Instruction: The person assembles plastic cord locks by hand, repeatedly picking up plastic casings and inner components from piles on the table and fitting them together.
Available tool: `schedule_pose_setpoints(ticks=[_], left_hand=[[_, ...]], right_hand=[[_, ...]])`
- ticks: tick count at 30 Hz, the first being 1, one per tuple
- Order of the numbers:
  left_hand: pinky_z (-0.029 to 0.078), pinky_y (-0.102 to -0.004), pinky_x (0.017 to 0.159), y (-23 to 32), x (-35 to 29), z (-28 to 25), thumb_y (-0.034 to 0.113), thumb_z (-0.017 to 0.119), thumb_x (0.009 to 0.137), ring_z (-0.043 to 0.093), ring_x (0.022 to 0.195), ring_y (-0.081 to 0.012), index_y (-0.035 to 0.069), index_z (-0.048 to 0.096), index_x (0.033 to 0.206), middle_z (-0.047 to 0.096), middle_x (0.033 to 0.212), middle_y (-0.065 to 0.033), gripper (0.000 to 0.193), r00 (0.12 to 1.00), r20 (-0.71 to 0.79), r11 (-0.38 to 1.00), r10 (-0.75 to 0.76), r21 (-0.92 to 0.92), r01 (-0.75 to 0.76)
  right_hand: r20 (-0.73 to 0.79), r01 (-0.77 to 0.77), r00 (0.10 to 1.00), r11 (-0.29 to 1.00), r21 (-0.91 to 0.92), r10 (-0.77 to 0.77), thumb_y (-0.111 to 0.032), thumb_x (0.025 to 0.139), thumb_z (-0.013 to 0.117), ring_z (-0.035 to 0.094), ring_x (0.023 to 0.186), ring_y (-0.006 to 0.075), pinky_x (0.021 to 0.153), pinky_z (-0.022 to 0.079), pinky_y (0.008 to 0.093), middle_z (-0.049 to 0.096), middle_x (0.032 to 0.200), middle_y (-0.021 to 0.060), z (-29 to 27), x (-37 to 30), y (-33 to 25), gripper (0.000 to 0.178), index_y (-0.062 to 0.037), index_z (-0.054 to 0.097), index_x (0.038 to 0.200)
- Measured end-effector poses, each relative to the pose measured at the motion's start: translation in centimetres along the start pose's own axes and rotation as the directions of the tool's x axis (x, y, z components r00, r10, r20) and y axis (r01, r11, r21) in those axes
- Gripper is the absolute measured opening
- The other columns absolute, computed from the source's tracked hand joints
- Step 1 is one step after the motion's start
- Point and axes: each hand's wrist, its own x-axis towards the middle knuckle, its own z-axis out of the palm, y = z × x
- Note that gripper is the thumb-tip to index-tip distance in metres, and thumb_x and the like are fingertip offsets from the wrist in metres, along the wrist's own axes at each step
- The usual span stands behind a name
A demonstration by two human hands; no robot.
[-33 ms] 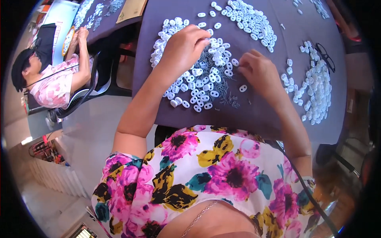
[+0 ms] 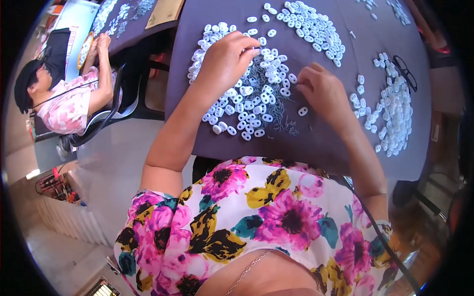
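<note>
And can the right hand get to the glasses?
Probably yes: only low white pieces lie between the right hand and the glasses, so it could pass over them with a stretch.

On table (image 2: 316,140): screws (image 2: 279,114) amid left parts pile (image 2: 245,91) — glasses (image 2: 406,73) beside right parts pile (image 2: 395,116).

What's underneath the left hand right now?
White two-hole pieces show around the left hand, with thin grey pins beyond its thumb side. Whatever lies directly beneath the palm is covered, so I can't tell.
</note>
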Motion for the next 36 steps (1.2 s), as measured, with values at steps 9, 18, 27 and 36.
schedule_pose_setpoints(ticks=[9, 18, 27, 36], left_hand=[[0.051, -0.0395, 0.073, 1.3, 0.0, 2.5, 0.012, 0.064, 0.082, 0.063, 0.08, -0.031, 0.005, 0.066, 0.09, 0.062, 0.086, -0.0117, 0.011, 0.99, 0.073, 0.991, 0.122, -0.061, -0.118], [0.051, -0.0402, 0.074, -0.5, 3.8, 1.8, 0.017, 0.065, 0.082, 0.063, 0.083, -0.0319, 0.006, 0.068, 0.092, 0.063, 0.088, -0.0119, 0.015, 0.998, 0.052, 0.986, 0.02, 0.167, -0.028], [0.05, -0.0404, 0.08, -4.0, 9.5, 1.5, 0.02, 0.063, 0.083, 0.063, 0.091, -0.031, 0.008, 0.068, 0.102, 0.064, 0.096, -0.012, 0.023, 0.995, 0.054, 0.951, -0.081, 0.303, 0.061], [0.051, -0.0371, 0.078, -4.1, 9.1, 3.6, 0.017, 0.065, 0.082, 0.065, 0.088, -0.0269, 0.004, 0.066, 0.098, 0.066, 0.097, -0.0111, 0.02, 0.94, 0.329, 0.991, -0.092, 0.122, 0.054]], right_hand=[[0.003, -0.061, 0.998, 0.998, -0.005, 0.061, -0.011, 0.078, 0.066, 0.061, 0.08, 0.0347, 0.068, 0.049, 0.0437, 0.058, 0.087, 0.0117, 0.1, 0.1, -0.6, 0.012, -0.0057, 0.058, 0.085], [-0.077, -0.012, 0.997, 0.996, -0.085, 0.005, -0.012, 0.079, 0.066, 0.061, 0.079, 0.0351, 0.067, 0.049, 0.0438, 0.056, 0.086, 0.011, 0.7, -1.0, -0.7, 0.014, -0.0046, 0.054, 0.082], [0.049, -0.213, 0.97, 0.736, 0.642, 0.239, 0.003, 0.089, 0.055, 0.057, 0.064, 0.0078, 0.057, 0.047, 0.023, 0.059, 0.075, 0.0027, -0.6, -0.4, -1.5, 0.004, -0.0005, 0.056, 0.09], [0.132, -0.238, 0.963, 0.513, 0.825, 0.233, 0.005, 0.087, 0.059, 0.063, 0.069, 0.01, 0.06, 0.051, 0.022, 0.062, 0.08, 0.0027, 0.3, -1.3, 0.9, 0.007, 0.0006, 0.061, 0.092]])
